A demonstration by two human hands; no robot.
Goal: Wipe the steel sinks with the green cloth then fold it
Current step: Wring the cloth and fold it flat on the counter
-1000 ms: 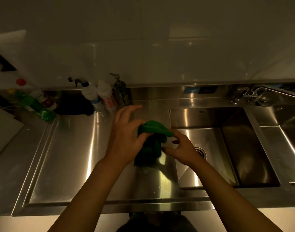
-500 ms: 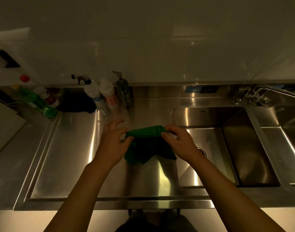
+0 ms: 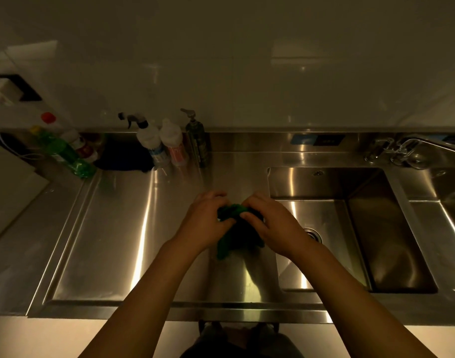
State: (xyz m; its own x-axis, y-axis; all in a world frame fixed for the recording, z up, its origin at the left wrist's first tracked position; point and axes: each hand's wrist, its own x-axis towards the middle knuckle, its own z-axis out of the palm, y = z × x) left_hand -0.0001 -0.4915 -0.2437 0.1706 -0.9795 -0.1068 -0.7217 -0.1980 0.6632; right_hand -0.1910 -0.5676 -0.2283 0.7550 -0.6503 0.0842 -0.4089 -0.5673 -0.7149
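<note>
I am at the folding step: my left hand (image 3: pixel 203 223) and right hand (image 3: pixel 270 226) pinch the green cloth (image 3: pixel 232 228) above the worktop (image 3: pixel 117 228), beside the sink (image 3: pixel 350 241). Next I should bring the edges together evenly.

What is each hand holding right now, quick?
Left hand: closed, pinching the green cloth.
Right hand: closed, pinching the same green cloth.
</note>
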